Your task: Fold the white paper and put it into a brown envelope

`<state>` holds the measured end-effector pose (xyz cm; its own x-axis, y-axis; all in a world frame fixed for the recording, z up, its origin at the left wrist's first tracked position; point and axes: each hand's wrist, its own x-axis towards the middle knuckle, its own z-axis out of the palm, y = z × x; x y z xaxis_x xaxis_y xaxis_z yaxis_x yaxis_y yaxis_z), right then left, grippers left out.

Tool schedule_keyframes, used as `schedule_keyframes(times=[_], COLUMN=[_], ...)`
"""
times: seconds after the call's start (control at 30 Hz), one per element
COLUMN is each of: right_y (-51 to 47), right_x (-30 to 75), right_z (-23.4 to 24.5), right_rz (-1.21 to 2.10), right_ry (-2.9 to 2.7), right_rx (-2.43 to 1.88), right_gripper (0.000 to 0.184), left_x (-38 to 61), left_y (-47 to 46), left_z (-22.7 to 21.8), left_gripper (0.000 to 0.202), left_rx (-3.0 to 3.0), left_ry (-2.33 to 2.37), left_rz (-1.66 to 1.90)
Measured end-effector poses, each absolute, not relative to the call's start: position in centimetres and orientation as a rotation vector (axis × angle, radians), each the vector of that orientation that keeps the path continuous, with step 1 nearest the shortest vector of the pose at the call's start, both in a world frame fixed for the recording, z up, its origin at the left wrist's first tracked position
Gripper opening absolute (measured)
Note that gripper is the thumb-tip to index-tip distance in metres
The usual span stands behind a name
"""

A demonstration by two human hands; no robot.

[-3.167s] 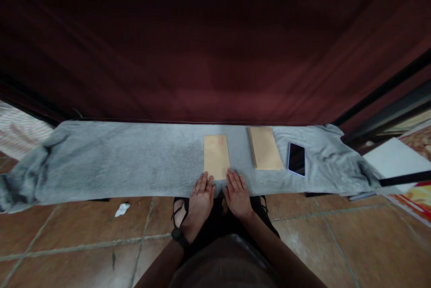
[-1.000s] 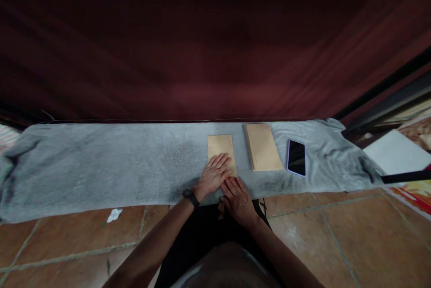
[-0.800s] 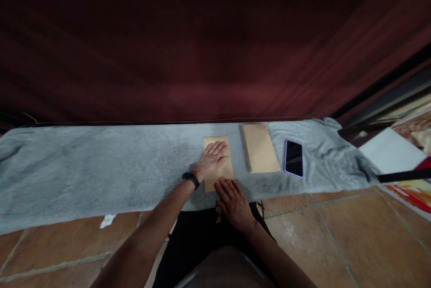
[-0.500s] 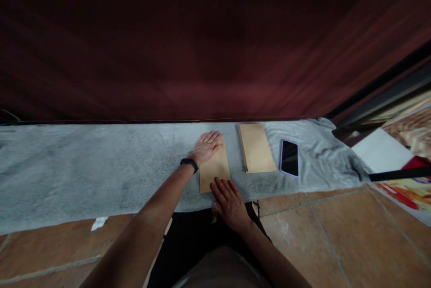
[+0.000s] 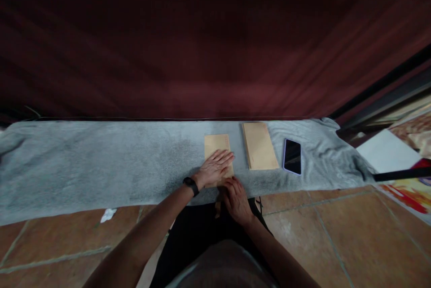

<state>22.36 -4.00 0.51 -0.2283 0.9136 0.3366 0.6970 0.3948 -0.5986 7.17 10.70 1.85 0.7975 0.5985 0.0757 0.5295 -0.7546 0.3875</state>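
Observation:
A brown paper envelope [image 5: 216, 141] lies flat on the grey cloth in front of me. My left hand [image 5: 215, 166], with a black band on the wrist, rests across its middle, palm down and fingers stretched out. At the near right corner is my right hand [image 5: 237, 199], its fingers bent over the envelope's edge and its thumb partly hidden. The envelope's lower part is largely covered by both hands. Just to the right lies a stack of similar brown envelopes [image 5: 261, 146], slightly askew.
A phone [image 5: 292, 156] in a purple case lies right of the stack on the grey cloth [image 5: 101, 162]. A dark red curtain [image 5: 202, 63] hangs behind. White paper [image 5: 387, 151] and a dark bar are at far right. A white scrap [image 5: 108, 215] lies on the tiled floor [image 5: 303, 229].
My left hand has slid down the envelope from its far end to the middle, uncovering the top. My right hand's fingers have bent in at the near corner. The view has shifted slightly.

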Motion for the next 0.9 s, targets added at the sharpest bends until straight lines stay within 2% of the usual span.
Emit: schedule_keyframes(times=[0.47,0.7,0.9], right_y=[-4.6,-4.2,-4.4], right_x=[22.8,23.1,23.7], right_z=[-0.5,0.4,0.7], right_rz=[0.572,0.618,0.432], right_ry=[-1.706,-1.837,-2.222], right_rx=[-1.427,-1.393,-1.416], right_gripper=[0.03,0.044,0.052], left_x=[4.8,4.3,4.2], left_y=[2.1,0.4,-0.5], left_z=[2.8,0.9,0.2], left_gripper=[0.063,0.061,0.06], left_rx=[2.735,2.693,2.663], left_ry=[0.751,0.797,0.883], left_rz=[0.226,0.307,0.291])
